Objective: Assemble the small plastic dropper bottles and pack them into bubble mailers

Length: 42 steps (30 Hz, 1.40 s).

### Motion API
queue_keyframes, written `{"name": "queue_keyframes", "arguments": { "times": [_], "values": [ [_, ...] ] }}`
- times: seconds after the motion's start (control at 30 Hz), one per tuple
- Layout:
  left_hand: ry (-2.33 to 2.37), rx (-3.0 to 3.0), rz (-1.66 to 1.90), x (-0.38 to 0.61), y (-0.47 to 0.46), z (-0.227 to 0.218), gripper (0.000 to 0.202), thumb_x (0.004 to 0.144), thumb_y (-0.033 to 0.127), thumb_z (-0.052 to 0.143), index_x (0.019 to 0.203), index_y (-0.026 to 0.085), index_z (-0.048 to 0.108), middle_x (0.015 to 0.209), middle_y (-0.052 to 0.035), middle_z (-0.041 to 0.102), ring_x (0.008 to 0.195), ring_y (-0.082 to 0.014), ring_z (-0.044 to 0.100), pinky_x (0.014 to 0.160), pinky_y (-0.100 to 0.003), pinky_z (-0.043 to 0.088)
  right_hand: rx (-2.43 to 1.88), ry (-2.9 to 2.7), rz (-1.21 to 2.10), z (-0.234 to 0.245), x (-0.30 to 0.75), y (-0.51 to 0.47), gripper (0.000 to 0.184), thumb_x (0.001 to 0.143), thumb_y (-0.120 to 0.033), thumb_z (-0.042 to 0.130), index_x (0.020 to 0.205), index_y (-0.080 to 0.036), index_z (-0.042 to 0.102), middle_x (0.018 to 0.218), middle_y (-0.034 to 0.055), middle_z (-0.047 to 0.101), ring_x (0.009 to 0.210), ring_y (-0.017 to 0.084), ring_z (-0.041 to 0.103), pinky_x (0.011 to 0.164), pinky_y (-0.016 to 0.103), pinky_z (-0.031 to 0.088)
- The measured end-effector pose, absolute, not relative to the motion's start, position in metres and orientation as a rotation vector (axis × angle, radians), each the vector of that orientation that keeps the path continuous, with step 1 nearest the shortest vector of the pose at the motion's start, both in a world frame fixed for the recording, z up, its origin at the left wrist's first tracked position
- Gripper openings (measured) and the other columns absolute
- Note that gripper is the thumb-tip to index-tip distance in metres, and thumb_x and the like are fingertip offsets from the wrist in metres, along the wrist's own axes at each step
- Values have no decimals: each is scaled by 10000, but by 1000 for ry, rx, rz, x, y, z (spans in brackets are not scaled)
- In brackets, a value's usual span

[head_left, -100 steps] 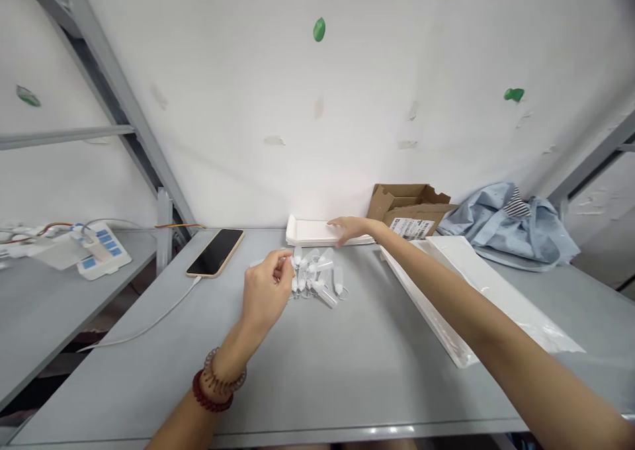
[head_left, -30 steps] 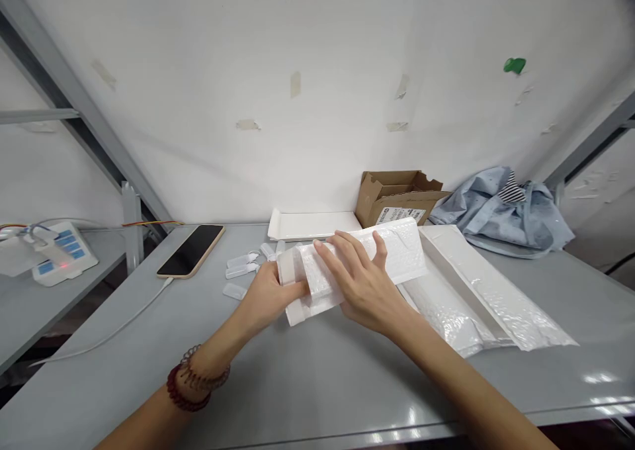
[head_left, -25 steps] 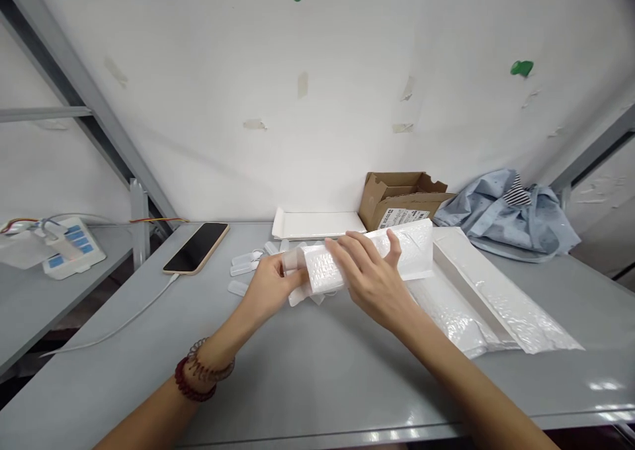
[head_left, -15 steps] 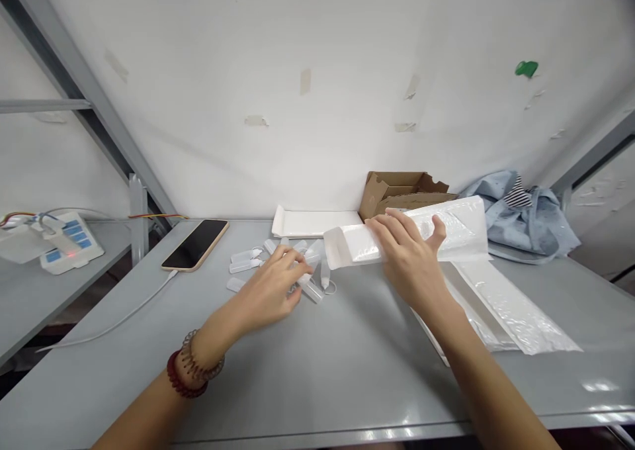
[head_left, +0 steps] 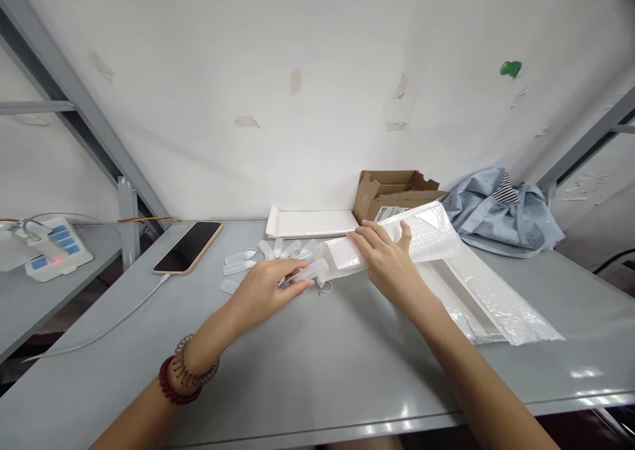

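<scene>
Between the fingers and thumb of my left hand (head_left: 272, 284) is a small clear plastic bottle (head_left: 312, 270), its far end at the mouth of a white bubble mailer (head_left: 426, 228). My right hand (head_left: 389, 261) grips that mailer from above, tilted over the table with its opening to the left. Several more small bottles (head_left: 239, 267) with looped caps lie behind and beside my left hand, which partly hides them. More white bubble mailers (head_left: 501, 298) lie flat beneath and to the right of my right hand.
A phone (head_left: 188, 247) with a white cable (head_left: 114, 324) lies at the left. Along the wall are a flat white mailer (head_left: 312, 224), an open cardboard box (head_left: 377, 192) and a light blue cloth bundle (head_left: 501, 212). A power strip (head_left: 59, 248) sits on the left shelf.
My left hand has picked up a bottle from the pile and brought it to the mailer's opening. My right hand has lowered and tilted the mailer slightly. The view has shifted a little.
</scene>
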<state>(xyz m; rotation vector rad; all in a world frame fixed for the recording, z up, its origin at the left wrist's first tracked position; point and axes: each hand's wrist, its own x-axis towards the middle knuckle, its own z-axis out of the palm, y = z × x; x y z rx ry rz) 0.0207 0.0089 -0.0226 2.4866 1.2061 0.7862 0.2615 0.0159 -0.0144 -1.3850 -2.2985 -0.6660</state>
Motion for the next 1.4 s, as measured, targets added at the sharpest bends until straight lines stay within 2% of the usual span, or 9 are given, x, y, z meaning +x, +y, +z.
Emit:
{"name": "queue_keyframes", "arguments": {
  "times": [0.2,0.3,0.47,0.7,0.9,1.0,1.13,1.3,1.4],
  "values": [
    [1201,2566,911,30,3,-36,172,881,250,509,927,172,655,751,-39,654,638,-164,551,573,-254,373,-1279,-2392,-657,-17,242,2,475,768,92,304,1121,-157,501,1095,104,599,1144,253,459,1015,585,98],
    [1167,2549,1013,38,-3,-38,242,876,135,400,737,160,597,690,-33,567,608,-152,497,555,-253,360,-1245,-2426,-685,-19,231,-5,449,758,79,316,1092,-143,519,995,91,602,975,230,512,995,553,166],
    [1059,2390,1044,48,-10,-31,302,815,37,310,651,171,525,701,-34,515,653,-151,459,576,-248,375,-1196,-2417,-733,-21,225,-6,432,728,54,356,1087,-110,534,917,99,591,863,222,501,919,467,269],
    [1147,2018,1167,50,-14,-31,260,698,85,403,462,178,344,514,35,279,529,-105,252,474,-237,215,-1110,-2419,-654,-22,219,-11,459,722,21,367,1135,-105,521,954,107,590,887,229,482,891,448,286],
    [1203,1903,1218,52,-17,-28,251,678,130,494,442,167,417,528,35,324,537,-100,283,476,-232,227,-1102,-2383,-662,-24,213,-13,449,733,27,342,1116,-109,532,932,104,594,874,224,487,890,455,294],
    [1079,1768,999,47,-14,-20,228,720,198,549,496,170,585,553,23,476,545,-114,411,494,-226,344,-1112,-2371,-681,-22,217,-11,426,757,22,338,1111,-112,534,941,100,607,878,220,497,901,461,287],
    [1002,1605,1134,30,-4,-10,172,780,237,562,751,190,725,750,-25,673,734,-178,600,721,-299,493,-1144,-2278,-759,-13,229,-7,426,788,29,338,1145,-115,523,1024,106,624,966,221,510,952,469,254],
    [1519,1780,1356,14,12,-15,202,821,259,509,847,177,692,799,-39,694,688,-170,613,654,-283,493,-1245,-2111,-874,-2,247,-1,526,783,82,327,1210,-170,502,1118,106,609,1102,220,493,986,481,219],
    [1538,2204,1110,17,22,-34,256,831,307,517,1001,183,662,1016,-69,673,940,-238,569,765,-336,475,-1298,-2052,-882,0,254,3,554,771,95,333,1217,-187,500,1149,107,600,1133,223,484,997,491,208]
  ]
}}
